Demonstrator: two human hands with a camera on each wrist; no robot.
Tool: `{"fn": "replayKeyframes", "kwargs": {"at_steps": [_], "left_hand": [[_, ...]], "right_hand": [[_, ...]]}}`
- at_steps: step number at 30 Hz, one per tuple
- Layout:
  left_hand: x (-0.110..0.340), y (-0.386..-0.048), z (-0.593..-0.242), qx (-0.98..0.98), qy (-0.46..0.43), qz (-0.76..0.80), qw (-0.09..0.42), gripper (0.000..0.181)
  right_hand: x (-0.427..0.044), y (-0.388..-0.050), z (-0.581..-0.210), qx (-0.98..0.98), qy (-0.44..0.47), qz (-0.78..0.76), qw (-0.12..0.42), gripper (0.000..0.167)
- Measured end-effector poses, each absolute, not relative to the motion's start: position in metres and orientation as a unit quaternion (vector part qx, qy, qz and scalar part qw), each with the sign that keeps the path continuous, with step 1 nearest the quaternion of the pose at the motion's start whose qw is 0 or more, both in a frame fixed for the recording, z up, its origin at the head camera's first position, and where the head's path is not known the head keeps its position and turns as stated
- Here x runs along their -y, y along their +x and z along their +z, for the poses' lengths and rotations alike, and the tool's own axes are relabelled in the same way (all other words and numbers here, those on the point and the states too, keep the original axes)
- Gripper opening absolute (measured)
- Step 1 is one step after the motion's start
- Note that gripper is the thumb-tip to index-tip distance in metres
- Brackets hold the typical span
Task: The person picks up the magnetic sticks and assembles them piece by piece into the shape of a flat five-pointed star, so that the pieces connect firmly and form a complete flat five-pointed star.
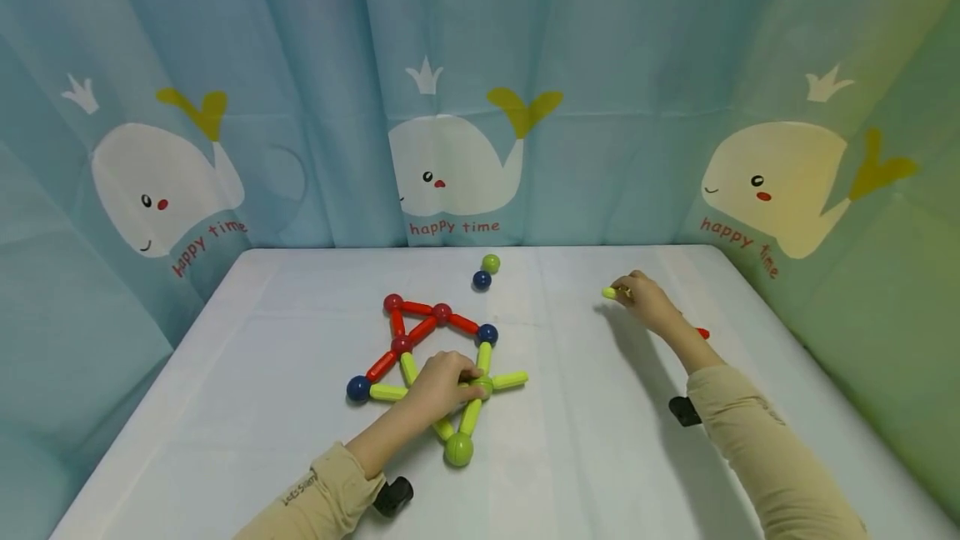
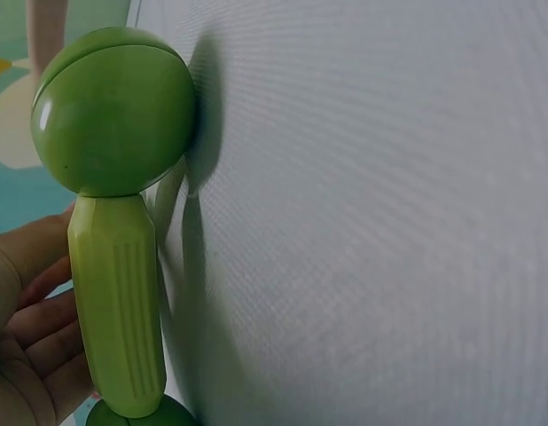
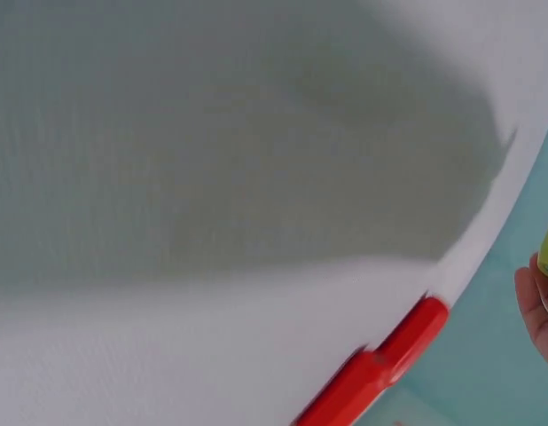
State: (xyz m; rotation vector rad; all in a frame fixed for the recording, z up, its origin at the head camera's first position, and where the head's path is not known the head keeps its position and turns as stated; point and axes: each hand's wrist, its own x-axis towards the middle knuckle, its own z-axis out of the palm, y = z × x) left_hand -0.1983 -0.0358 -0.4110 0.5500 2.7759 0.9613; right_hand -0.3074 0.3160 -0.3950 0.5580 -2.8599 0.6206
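A flat figure of magnetic rods and balls lies on the table, with red rods (image 1: 463, 324) at the back and yellow-green rods (image 1: 471, 417) in front. My left hand (image 1: 438, 383) reaches over it and pinches a green ball (image 1: 486, 387) where several rods meet; its palm hides part of the figure. In the left wrist view, a larger green ball (image 2: 114, 115) sits on the end of a yellow-green rod (image 2: 119, 306), beside my fingers. Off to the right, my right hand (image 1: 645, 304) holds a loose yellow-green rod (image 1: 610, 293) above the table.
A loose blue ball (image 1: 482, 280) and a small green ball (image 1: 491, 262) lie behind the figure. Red rods (image 3: 371, 373) lie near the table's right side, partly behind my right arm. A whale-print curtain (image 1: 457, 165) surrounds the white table (image 1: 585, 440).
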Motion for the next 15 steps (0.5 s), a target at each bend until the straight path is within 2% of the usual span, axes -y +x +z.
{"fn": "replayKeyframes", "kwargs": {"at_steps": [6,15], "left_hand": [[0.035,-0.198,-0.411,-0.927,0.181,0.32,0.072,0.027],[0.035,-0.197,-0.41,-0.929,0.179,0.315,0.075,0.026]], "right_hand": [[-0.295,-0.301,-0.394,0.953,0.201,0.214,0.077,0.014],[-0.263,-0.288,-0.396,0.95,0.218,0.221,0.034,0.014]]}}
